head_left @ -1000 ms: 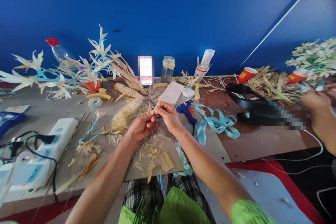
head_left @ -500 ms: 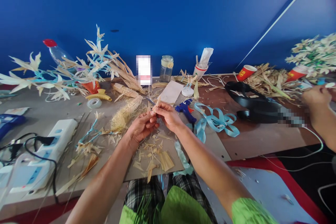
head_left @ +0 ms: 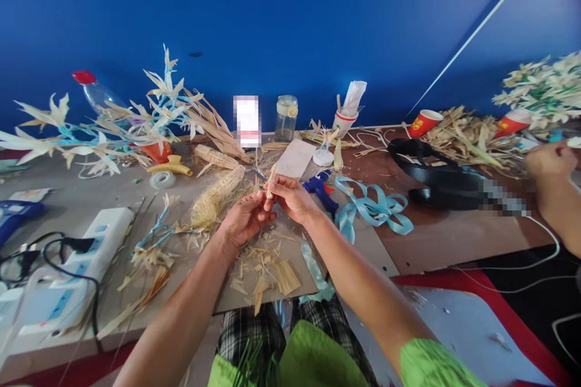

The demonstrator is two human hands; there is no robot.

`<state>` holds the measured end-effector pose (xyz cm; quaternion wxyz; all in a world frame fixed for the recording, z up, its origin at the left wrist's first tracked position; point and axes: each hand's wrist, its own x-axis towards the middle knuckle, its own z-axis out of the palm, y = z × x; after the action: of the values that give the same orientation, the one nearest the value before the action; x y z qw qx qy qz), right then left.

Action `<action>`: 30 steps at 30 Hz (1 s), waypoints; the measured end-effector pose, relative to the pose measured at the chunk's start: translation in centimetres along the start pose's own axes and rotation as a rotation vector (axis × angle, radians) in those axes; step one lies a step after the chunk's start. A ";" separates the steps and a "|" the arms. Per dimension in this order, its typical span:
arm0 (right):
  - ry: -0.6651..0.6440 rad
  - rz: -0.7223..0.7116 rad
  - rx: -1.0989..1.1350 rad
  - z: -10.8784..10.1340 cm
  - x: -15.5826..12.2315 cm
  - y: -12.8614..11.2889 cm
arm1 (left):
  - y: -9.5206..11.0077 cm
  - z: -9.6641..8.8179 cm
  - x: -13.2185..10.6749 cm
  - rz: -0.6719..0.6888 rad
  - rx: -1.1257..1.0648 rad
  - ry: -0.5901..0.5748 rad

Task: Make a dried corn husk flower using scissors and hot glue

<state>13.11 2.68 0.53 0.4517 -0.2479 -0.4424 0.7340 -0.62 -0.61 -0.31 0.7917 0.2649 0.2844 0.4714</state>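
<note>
Between my two hands is a small pale strip of corn husk (head_left: 271, 180), held upright over the scrap-strewn middle of the table. My right hand (head_left: 293, 198) pinches it from the right. My left hand (head_left: 245, 216) has its fingers closed at the lower end, where the grip is partly hidden. Just left of the hands lie a corn cob with silk (head_left: 218, 196) and a husk flower on a blue-wrapped stem (head_left: 157, 233). Cut husk scraps (head_left: 263, 266) are scattered below. A blue glue gun (head_left: 321, 187) and a light blue ribbon (head_left: 372, 205) lie to the right.
At the left stand a white power strip (head_left: 82, 278) with black cords and a branch of husk flowers (head_left: 167, 91). A glass jar (head_left: 286, 118) and a white card (head_left: 295, 157) are behind. Another person's hand (head_left: 551, 163) shows at the right, beyond a black object (head_left: 447, 187).
The husk strip has turned slightly and more of it shows above my fingers. Both hands stay together in nearly the same place; the view has shifted slightly.
</note>
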 end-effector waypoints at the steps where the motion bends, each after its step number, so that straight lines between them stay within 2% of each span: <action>1: 0.004 -0.005 -0.008 0.0 0.0 0.0 | 0.0 0.1 0.0 0.004 0.005 -0.001; 4: 0.032 -0.039 -0.067 -0.1 0.1 0.3 | 0.0 0.3 0.0 0.064 0.082 0.037; 11: 0.128 -0.119 -0.175 -0.1 0.5 0.9 | -0.6 0.4 0.5 0.269 0.388 0.207; 17: 0.131 -0.128 -0.182 0.0 0.4 0.9 | -0.2 0.9 0.2 0.316 0.536 0.268; 21: 0.080 -0.104 -0.151 -0.2 0.4 1.1 | -0.1 1.1 0.1 0.333 0.561 0.280; 26: 0.088 -0.079 -0.145 -0.3 0.5 1.3 | -0.4 0.5 0.4 0.315 0.482 0.268; 30: 0.072 -0.041 -0.095 -0.3 0.4 1.2 | -0.4 0.2 0.3 0.228 0.405 0.152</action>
<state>12.62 2.87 -0.69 0.4698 -0.2861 -0.4651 0.6936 -0.09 -0.53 -0.52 0.6403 0.4126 0.4001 0.5097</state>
